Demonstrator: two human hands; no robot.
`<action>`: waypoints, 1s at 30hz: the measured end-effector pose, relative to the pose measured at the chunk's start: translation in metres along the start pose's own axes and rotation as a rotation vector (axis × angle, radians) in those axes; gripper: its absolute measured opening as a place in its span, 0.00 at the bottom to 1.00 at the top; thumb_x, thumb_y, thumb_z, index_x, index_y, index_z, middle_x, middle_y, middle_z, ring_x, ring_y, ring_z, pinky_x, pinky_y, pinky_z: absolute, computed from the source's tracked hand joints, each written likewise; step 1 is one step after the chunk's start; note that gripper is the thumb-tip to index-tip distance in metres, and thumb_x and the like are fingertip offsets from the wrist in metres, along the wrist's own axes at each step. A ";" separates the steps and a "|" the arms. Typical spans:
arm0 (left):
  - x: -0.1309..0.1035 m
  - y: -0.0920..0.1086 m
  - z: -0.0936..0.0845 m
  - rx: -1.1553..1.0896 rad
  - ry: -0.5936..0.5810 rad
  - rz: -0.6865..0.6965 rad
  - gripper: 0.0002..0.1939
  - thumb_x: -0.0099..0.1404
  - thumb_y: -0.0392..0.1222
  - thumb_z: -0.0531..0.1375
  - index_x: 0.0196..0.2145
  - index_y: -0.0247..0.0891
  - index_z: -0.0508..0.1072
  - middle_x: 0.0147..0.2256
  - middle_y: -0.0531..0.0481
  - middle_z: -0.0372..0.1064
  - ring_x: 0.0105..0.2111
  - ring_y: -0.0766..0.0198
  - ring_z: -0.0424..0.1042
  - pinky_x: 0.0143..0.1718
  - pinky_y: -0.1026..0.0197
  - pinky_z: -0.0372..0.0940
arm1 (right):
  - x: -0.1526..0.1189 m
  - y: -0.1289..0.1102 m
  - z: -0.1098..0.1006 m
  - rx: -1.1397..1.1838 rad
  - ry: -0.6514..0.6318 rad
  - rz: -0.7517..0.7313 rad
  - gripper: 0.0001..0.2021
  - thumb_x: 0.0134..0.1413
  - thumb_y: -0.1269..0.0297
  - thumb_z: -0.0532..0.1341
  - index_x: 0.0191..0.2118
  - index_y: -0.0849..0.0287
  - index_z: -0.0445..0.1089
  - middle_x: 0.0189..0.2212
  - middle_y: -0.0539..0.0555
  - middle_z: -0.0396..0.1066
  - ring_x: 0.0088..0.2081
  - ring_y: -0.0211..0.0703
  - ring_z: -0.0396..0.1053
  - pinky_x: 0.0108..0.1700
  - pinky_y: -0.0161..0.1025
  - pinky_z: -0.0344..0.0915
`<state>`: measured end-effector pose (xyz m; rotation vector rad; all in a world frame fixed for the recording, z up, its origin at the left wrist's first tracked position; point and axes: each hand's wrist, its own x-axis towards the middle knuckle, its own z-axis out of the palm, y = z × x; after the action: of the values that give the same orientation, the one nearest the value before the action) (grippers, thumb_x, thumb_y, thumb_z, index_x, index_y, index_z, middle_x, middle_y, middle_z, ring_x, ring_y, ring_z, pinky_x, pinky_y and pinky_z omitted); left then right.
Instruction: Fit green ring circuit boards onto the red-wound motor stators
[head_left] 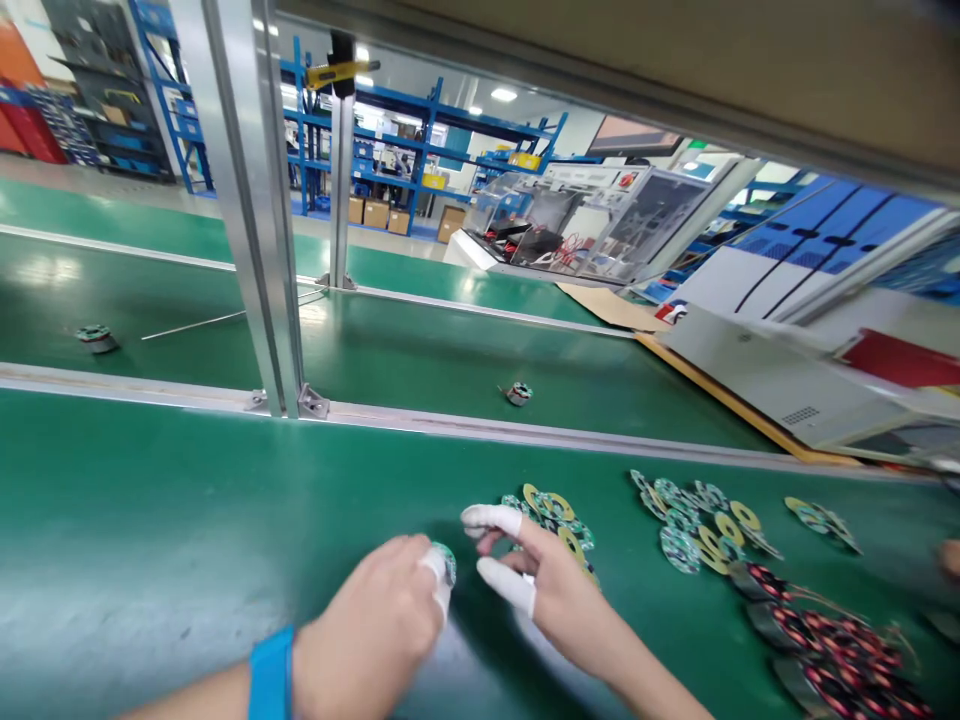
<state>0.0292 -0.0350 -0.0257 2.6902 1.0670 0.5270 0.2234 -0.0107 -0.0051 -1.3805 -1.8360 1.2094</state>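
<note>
A small round green circuit board (pixel 446 562) shows at the fingertips of my left hand (pixel 386 610), which is closed on it; a blue band circles that wrist. My right hand (pixel 547 585), with white covers on thumb and finger, is apart from the left and has its thumb and forefinger spread, nothing visible between them. Just behind the right hand lies a pile of round green and yellow boards (pixel 551 508), partly hidden by it. A larger group of similar boards (pixel 682 520) is further right.
Coils with red and black windings (pixel 840 640) fill the lower right. Metal posts (pixel 259 200) rise from the bench's rear rail (pixel 465 425). Beyond it, a conveyor (pixel 405 345) carries two small round parts. At the right edge, part of another person's hand (pixel 950 558) shows.
</note>
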 end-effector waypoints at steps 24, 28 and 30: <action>0.039 -0.039 -0.002 -0.519 0.011 -0.339 0.08 0.50 0.40 0.66 0.26 0.36 0.71 0.27 0.54 0.67 0.30 0.65 0.66 0.31 0.66 0.59 | -0.010 -0.015 -0.008 -0.346 -0.373 -0.115 0.10 0.40 0.76 0.59 0.26 0.57 0.76 0.17 0.46 0.67 0.20 0.35 0.62 0.23 0.29 0.58; 0.099 -0.115 -0.022 -0.366 0.234 -0.590 0.05 0.59 0.36 0.57 0.31 0.32 0.72 0.30 0.46 0.69 0.35 0.60 0.67 0.38 0.62 0.60 | -0.022 -0.024 0.003 -0.259 -0.694 -0.341 0.15 0.41 0.76 0.61 0.35 0.54 0.77 0.23 0.47 0.70 0.24 0.35 0.65 0.28 0.28 0.61; 0.118 -0.147 -0.031 -0.324 0.308 -0.686 0.07 0.58 0.35 0.58 0.35 0.30 0.71 0.34 0.42 0.69 0.39 0.56 0.67 0.41 0.59 0.59 | -0.024 -0.022 0.010 -0.211 -0.679 -0.393 0.12 0.46 0.73 0.59 0.35 0.54 0.77 0.26 0.48 0.71 0.26 0.36 0.67 0.31 0.28 0.63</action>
<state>0.0052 0.1538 -0.0134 1.8392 1.6997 0.8844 0.2128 -0.0383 0.0125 -0.6674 -2.6054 1.3951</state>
